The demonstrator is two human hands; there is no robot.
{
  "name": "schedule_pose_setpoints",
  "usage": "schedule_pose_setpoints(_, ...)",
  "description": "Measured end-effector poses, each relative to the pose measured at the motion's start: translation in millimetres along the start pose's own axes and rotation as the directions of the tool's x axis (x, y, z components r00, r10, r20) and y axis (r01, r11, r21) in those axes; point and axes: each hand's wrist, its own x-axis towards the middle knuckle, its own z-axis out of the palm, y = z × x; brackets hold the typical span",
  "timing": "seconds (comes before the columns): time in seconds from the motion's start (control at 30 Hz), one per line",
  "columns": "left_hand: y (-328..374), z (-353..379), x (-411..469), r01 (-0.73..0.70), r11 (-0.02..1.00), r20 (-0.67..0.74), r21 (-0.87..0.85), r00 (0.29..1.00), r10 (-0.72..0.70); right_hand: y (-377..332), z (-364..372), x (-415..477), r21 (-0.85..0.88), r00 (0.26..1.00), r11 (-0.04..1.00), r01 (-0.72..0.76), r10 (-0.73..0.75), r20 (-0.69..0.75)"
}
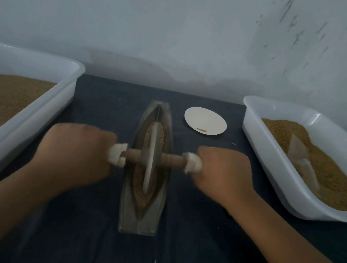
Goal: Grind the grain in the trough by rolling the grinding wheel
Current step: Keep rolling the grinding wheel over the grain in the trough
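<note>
on dark cloth [109, 103] below pale wall [162, 17], left hand [77, 150] and right hand [224, 175] curl tight round the axle [172, 160].

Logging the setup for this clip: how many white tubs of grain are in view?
2. One tub left of the trough, the other tub right of it, past the plate. A third may be cut off at the far right edge.

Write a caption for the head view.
Left hand and right hand grip the axle of the grinding wheel, set in the grain of the trough.
</note>
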Motion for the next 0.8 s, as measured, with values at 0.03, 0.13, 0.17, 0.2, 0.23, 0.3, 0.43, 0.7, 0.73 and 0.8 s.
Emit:
schedule_pose_setpoints(0.03,0,-4,-7,-0.018,1.000,-0.003,-0.004,1.000,0.018,-1,-2,-8,0.025,1.000,1.000,0.002,-0.002,0.001)
schedule_pose_setpoints(0.13,-2,1,0,-0.009,1.000,0.010,-0.003,1.000,0.009,-1,4,-7,0.025,1.000,1.000,-0.016,0.016,-0.013)
schedule_pose_setpoints(0.17,-3,6,11,0.010,1.000,0.005,0.021,1.000,-0.010,1,9,2,-0.001,0.999,1.000,-0.030,0.029,-0.021)
schedule_pose_setpoints(0.2,-4,12,25,0.039,0.999,0.012,0.016,0.999,-0.040,2,15,15,-0.027,0.999,0.999,-0.047,0.047,-0.025)
schedule_pose_setpoints(0.23,-5,18,40,0.085,0.996,0.041,-0.002,0.996,-0.085,5,22,29,-0.048,0.997,0.996,-0.072,0.071,-0.013)
schedule_pose_setpoints(0.3,-6,24,65,0.152,0.987,0.102,-0.043,0.984,-0.147,8,31,56,-0.070,0.993,0.991,-0.115,0.117,0.014)
schedule_pose_setpoints(0.43,-5,21,76,0.179,0.981,0.133,-0.068,0.977,-0.169,8,30,74,-0.037,0.990,0.990,-0.134,0.136,0.046)
schedule_pose_setpoints(0.7,-3,11,-4,-0.042,0.996,-0.079,-0.079,0.996,0.036,4,1,-4,0.011,1.000,1.000,0.006,-0.006,0.024)
schedule_pose_setpoints(0.73,-3,12,1,-0.030,0.998,-0.070,-0.054,0.997,0.026,4,4,-2,0.008,0.999,1.000,-0.014,0.013,0.029)
schedule_pose_setpoints(0.8,-3,16,24,0.008,1.000,-0.048,0.019,0.999,-0.007,5,15,17,-0.025,0.998,0.998,-0.062,0.063,0.027)
